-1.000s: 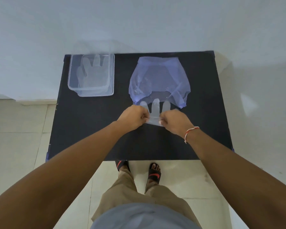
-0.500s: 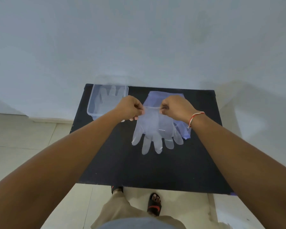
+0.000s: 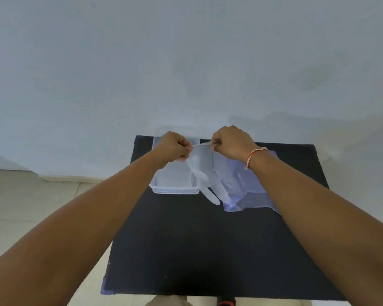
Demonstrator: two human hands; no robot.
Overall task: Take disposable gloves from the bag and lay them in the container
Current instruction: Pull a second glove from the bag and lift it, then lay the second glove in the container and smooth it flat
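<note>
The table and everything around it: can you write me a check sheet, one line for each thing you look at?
Surface: black table, bare over its near half.
Job's things: thin clear glove held up by its cuff, fingers hanging down over the right edge of the clear container; bluish plastic bag lying flat to the right of it. What already lies in the container cannot be told.
Clutter: nothing seen.
Grippers: left hand and right hand each pinch one side of the cuff, stretching it; a red and white wristband on the right wrist.
Cables: nothing seen.
Surroundings: pale wall behind the table, tiled floor to the left.
</note>
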